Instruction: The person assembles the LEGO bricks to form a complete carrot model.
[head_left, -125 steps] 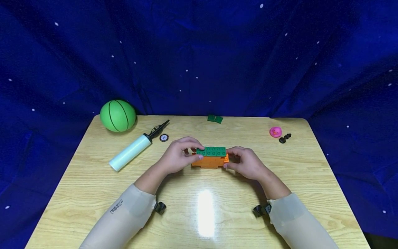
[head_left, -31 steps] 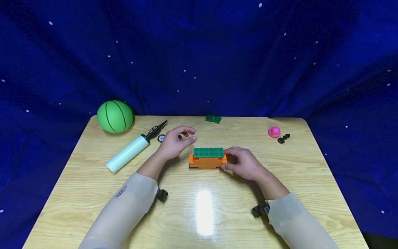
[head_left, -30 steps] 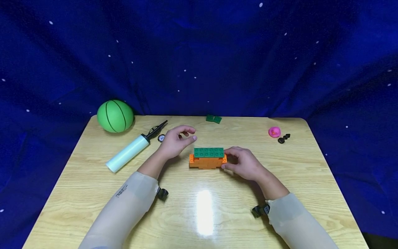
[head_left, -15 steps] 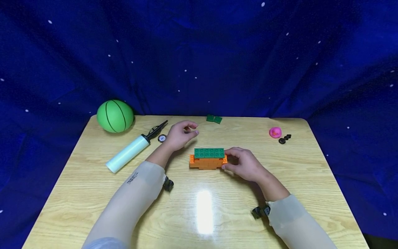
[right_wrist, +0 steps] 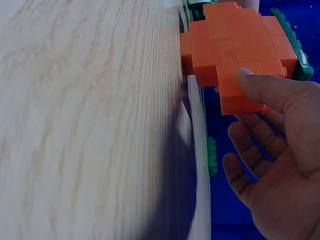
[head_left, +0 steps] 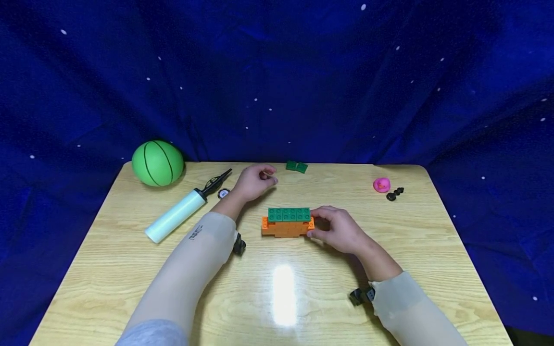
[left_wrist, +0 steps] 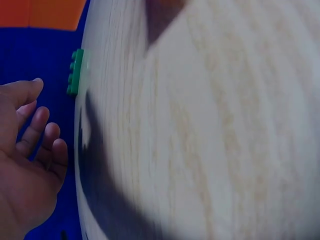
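An orange toy-brick block point(head_left: 287, 229) stands in the middle of the table, with a row of green bricks point(head_left: 289, 214) across its top. My right hand point(head_left: 339, 229) pinches the block's right end between thumb and fingers; in the right wrist view the thumb lies on an orange brick point(right_wrist: 240, 80). Beyond the block, my left hand point(head_left: 256, 182) hovers with loosely bent fingers and holds nothing. Two flat green bricks point(head_left: 296, 166) lie at the table's far edge, to the right of the left hand. One green piece point(left_wrist: 75, 72) shows past the left fingertips in the left wrist view.
A green ball point(head_left: 157, 163) sits at the far left corner. Nearer lie a pale blue hand pump point(head_left: 175, 216) and a round chip point(head_left: 223, 193), close to the left forearm. At the right are a pink rubber duck point(head_left: 382, 185) and a small black object point(head_left: 395, 194).
My left hand has let go of the brick block and moved away toward the far edge, near the two green bricks. The right hand keeps its hold on the block's right end.
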